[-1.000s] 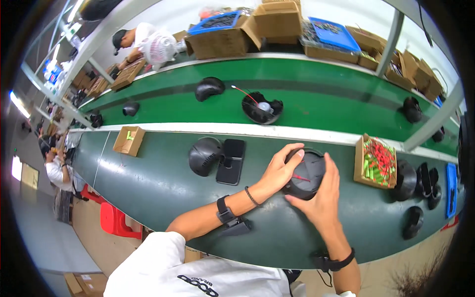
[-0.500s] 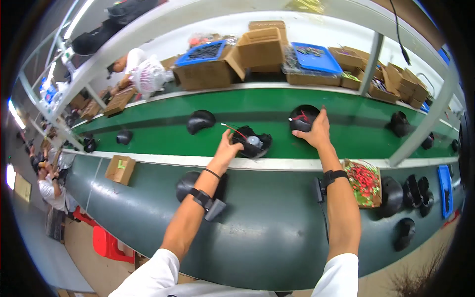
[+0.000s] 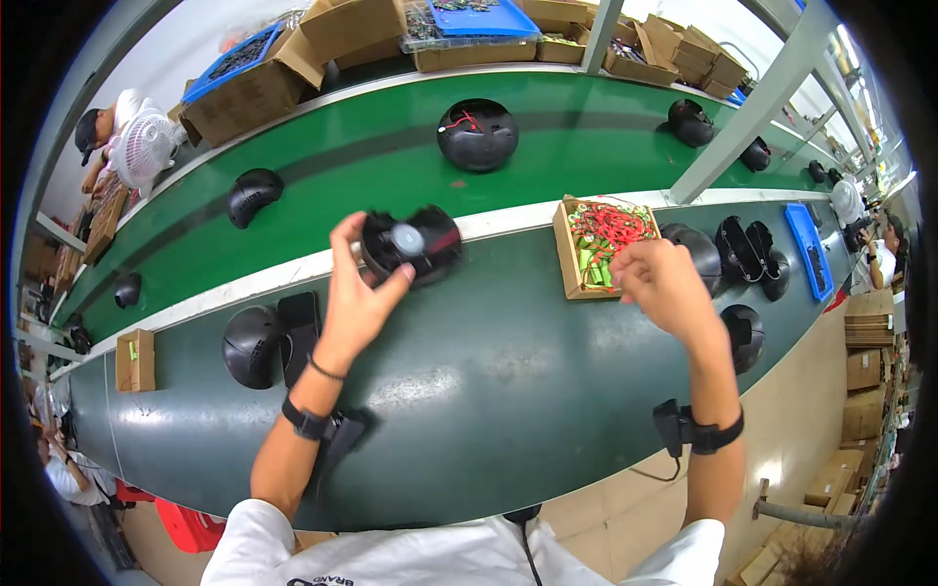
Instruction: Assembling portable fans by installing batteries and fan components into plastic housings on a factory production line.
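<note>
Black shell (image 3: 432, 252) left of the parts box (image 3: 564, 244), held in left hand (image 3: 356, 305), right hand (image 3: 669, 288) at box's near corner, grip curled, contents unclear.

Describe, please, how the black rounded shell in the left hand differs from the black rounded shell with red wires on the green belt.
The held shell is in the left hand; the wired shell rests on the green belt. The held shell shows a pale grey disc; the wired shell shows red wires. Both are black and rounded.
</note>
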Available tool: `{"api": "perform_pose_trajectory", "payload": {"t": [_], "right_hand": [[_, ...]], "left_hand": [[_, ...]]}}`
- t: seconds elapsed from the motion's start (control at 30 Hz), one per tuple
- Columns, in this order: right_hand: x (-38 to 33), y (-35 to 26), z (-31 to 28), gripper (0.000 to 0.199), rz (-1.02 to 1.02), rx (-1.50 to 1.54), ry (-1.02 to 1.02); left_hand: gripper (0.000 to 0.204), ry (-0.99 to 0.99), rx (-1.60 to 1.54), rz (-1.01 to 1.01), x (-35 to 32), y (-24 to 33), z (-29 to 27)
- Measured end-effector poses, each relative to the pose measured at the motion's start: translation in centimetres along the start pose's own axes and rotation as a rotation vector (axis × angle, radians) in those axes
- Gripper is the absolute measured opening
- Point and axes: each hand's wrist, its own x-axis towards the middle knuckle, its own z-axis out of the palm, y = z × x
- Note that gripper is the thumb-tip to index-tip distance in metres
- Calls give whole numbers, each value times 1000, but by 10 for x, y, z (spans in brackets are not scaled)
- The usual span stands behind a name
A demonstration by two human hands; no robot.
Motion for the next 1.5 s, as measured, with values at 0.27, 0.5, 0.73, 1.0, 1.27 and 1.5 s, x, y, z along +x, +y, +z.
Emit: {"api": "perform_pose_trajectory", "payload": {"t": [0.27, 0.5, 0.73, 1.0, 1.27, 1.5], "right_hand": [[52, -4, 75, 11, 69, -745, 326], [69, 23, 80, 34, 59, -727, 216], [65, 16, 82, 45, 83, -827, 166], [64, 34, 67, 47, -69, -941, 142], [37, 4, 6, 47, -105, -416, 302], [24, -7, -19, 42, -137, -419, 306]], "left_hand": [[95, -126, -70, -9, -112, 36, 14], [94, -165, -144, 7, -151, 33, 3], [94, -177, -300, -61, -149, 25, -7], [94, -187, -247, -17, -150, 28, -4], [97, -205, -158, 34, -151, 23, -8], [96, -238, -163, -8, -149, 26, -18]]}}
